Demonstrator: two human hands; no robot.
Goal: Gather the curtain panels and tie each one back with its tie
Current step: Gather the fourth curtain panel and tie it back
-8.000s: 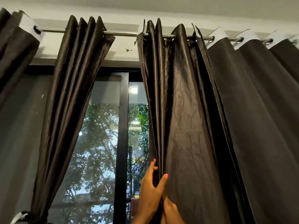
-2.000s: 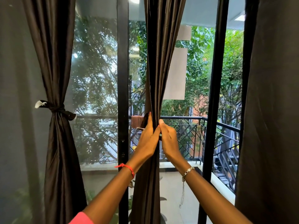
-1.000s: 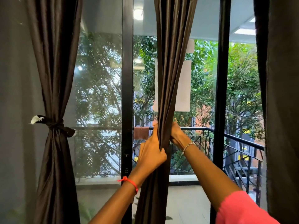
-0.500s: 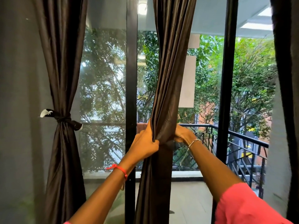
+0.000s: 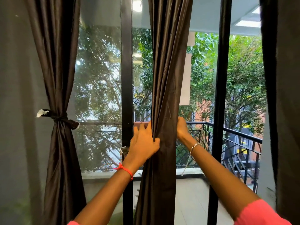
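A dark brown satin curtain panel (image 5: 167, 78) hangs bunched in the middle of the window. My left hand (image 5: 142, 143) grips its left edge at waist height, thumb pressed into the folds. My right hand (image 5: 181, 129) curls round the panel's right side, its fingers hidden behind the cloth. A small dark strip with a pale end (image 5: 124, 151) shows just left of my left wrist; whether I hold it cannot be told. The left panel (image 5: 60, 159) is gathered and knotted with a dark tie (image 5: 60, 117) that has white ends.
Black window frame bars (image 5: 126, 78) stand either side of the middle panel. A third dark panel (image 5: 284, 95) hangs loose at the right edge. Beyond the glass are a balcony railing (image 5: 235, 135) and trees. A grey wall (image 5: 16, 111) lies at left.
Since a second ago both hands have stayed on the middle panel, squeezing it narrower. My left hand's fingers spread a little wider. The view shifted slightly left.
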